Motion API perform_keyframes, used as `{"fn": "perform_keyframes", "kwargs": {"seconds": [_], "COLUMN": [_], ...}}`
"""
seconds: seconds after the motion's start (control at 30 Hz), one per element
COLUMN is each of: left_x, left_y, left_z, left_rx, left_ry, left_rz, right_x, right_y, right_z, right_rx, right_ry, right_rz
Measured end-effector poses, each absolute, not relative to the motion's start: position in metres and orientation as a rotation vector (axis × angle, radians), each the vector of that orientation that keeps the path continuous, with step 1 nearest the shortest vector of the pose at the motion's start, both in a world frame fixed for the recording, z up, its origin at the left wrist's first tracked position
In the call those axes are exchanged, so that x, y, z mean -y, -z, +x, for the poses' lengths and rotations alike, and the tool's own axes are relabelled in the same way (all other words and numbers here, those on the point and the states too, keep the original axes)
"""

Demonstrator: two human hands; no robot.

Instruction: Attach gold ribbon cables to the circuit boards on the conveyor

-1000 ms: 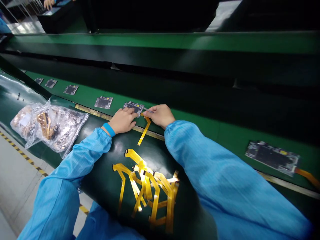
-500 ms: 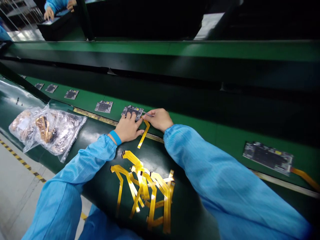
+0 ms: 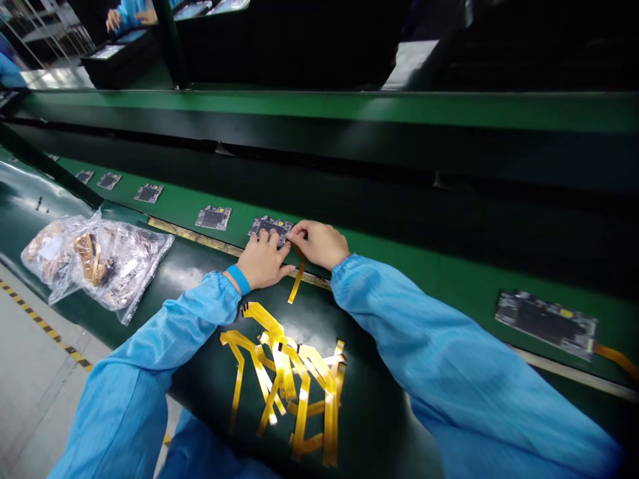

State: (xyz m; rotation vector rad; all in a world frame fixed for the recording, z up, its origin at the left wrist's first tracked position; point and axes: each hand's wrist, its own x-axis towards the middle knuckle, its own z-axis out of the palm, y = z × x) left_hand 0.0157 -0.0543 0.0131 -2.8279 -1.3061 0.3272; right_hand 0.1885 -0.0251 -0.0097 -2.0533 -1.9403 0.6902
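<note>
My left hand point(image 3: 264, 261) lies with fingers spread on a dark circuit board point(image 3: 270, 227) on the green belt. Its fingertips rest on the board's near part, the thumb apart. At the board's right edge, my right hand point(image 3: 322, 243) is closed in a pinch at the upper end of a yellow-orange flex cable point(image 3: 296, 285). The fingers cover that end, so whether it is joined to the board cannot be seen. The cable's free end hangs toward me over the belt's edge. Nearer to me, several loose flex cables point(image 3: 302, 392) lie in a heap on the dark green surface.
More boards, such as one circuit board point(image 3: 213, 217), lie along the belt point(image 3: 424, 273) to the left. At right lies another board point(image 3: 546, 324) with an orange cable at its edge. Clear plastic bags point(image 3: 100, 259) lie at left. Across the line, a co-worker's hands point(image 3: 114, 20) show.
The boards and both my hands have shifted slightly right along the belt. A thin grey tool seen earlier at my right fingers no longer shows. My right fingers cover more of the cable.
</note>
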Motion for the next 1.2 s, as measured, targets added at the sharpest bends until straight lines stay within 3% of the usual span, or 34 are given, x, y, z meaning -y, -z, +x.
{"fn": "perform_keyframes", "kwargs": {"seconds": [0.33, 0.57, 0.8, 1.03, 1.2], "left_x": [0.059, 0.047, 0.025, 0.010, -0.002], "left_y": [-0.012, -0.016, -0.017, -0.015, -0.015], "left_z": [0.024, -0.005, -0.056, -0.078, -0.068], "left_rx": [1.255, 1.226, 1.556, 1.843, 1.977], "left_ry": [-0.332, -0.074, 0.203, 0.266, 0.116], "left_rz": [-2.844, -3.041, -2.943, -2.788, -2.703], "right_x": [0.030, 0.059, 0.107, 0.121, 0.118], "right_y": [0.005, 0.003, -0.002, -0.011, -0.011], "right_z": [0.199, 0.200, 0.155, 0.132, 0.140], "right_rx": [2.002, 1.951, 2.418, 2.550, 2.351], "right_ry": [-0.655, -0.556, -0.963, -1.018, -1.257], "right_rz": [-2.183, -1.978, -1.381, -1.359, -1.233]}}
